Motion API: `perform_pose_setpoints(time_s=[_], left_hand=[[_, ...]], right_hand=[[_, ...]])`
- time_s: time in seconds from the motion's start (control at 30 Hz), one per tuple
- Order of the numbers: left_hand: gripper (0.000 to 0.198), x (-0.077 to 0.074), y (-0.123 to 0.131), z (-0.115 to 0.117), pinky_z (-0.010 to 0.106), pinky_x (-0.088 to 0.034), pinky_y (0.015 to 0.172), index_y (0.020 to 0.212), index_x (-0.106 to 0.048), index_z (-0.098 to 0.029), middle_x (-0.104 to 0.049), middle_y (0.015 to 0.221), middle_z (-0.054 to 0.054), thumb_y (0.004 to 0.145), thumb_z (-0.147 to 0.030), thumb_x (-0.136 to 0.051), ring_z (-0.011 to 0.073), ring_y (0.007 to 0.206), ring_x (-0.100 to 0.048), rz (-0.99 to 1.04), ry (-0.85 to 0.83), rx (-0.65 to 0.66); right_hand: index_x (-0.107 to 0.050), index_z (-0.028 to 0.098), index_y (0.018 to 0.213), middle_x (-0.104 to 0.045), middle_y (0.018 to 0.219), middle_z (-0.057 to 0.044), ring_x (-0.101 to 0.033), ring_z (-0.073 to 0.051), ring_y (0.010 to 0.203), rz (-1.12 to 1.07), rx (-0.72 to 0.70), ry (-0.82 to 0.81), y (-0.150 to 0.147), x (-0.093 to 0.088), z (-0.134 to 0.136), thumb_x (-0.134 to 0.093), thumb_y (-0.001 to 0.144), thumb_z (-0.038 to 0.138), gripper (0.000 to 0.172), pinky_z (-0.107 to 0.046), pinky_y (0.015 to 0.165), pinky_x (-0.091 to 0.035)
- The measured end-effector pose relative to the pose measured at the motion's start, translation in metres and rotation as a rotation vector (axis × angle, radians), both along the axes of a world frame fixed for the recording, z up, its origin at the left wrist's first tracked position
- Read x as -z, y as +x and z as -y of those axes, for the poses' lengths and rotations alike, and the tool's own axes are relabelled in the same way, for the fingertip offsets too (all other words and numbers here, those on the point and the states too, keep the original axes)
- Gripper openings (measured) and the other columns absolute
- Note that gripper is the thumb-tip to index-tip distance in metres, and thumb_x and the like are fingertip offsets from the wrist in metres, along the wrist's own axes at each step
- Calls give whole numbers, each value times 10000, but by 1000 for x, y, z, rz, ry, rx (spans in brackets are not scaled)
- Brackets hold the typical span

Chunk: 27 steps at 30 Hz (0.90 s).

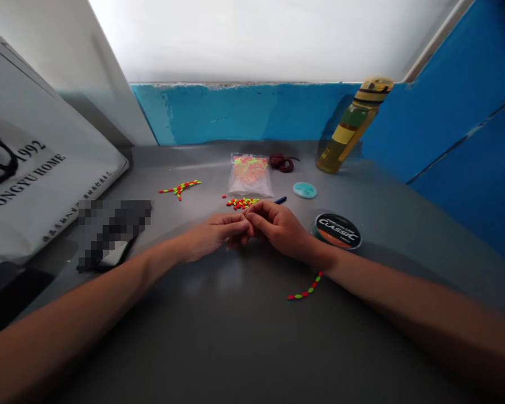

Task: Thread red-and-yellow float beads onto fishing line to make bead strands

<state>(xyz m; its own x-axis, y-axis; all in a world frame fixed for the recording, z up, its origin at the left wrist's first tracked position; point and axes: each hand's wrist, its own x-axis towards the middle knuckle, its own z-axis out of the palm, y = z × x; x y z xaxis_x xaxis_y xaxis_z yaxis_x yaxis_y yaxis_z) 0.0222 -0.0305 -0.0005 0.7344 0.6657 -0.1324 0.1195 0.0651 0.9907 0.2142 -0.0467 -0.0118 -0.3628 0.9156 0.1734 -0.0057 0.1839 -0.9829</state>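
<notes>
My left hand and my right hand meet above the middle of the grey table, thumbs and fingertips pinched together. Whatever lies between the fingertips is too small and too hidden to name. Just beyond them is a loose pile of red and yellow-green oval beads, partly covered by my fingers. A curved row of strung beads, red alternating with green, runs out from near my right wrist. Behind my right hand pokes the end of a dark blue pen-like stick.
Beyond the pile lies a clear bag of beads, beside a dark red cord. A branched bead piece is at left, near a blurred-out dark object. Rightward are a turquoise disc, a line spool and a bottle.
</notes>
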Motion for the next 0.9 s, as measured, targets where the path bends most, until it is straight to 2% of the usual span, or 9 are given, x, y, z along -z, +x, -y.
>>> perform_pose_setpoints(time_s=[0.2,0.43,0.67,0.9], left_hand=[[297,-4,3,3,233,-312,575,864,-626,-164,-561,780,3,920,-451,-575,108,653,-451,-42,-49,-25],[274,-5,2,0,215,-240,531,913,-646,-177,-561,812,-10,895,-450,-642,77,608,-396,-57,-148,-107],[290,-8,4,2,220,-219,501,890,-629,-156,-566,807,6,935,-437,-571,76,572,-362,-32,-140,-86],[340,-5,4,2,226,-250,521,844,-598,-163,-584,778,12,946,-477,-517,89,580,-378,-39,-121,6]], right_hand=[[-652,163,801,-619,619,21,-516,-95,536,-28,125,-99,2,-3,-2,-719,793,359,208,-254,522,-391],[-631,169,725,-534,497,54,-455,-87,458,-173,59,-254,8,-2,-12,-733,760,280,155,-245,468,-356],[-651,161,819,-608,620,27,-489,-83,525,-96,86,-164,5,-2,-7,-728,797,362,216,-239,511,-372],[-600,187,895,-604,640,34,-524,-98,542,-37,-15,-138,1,-3,-5,-658,882,428,249,-240,506,-391]])
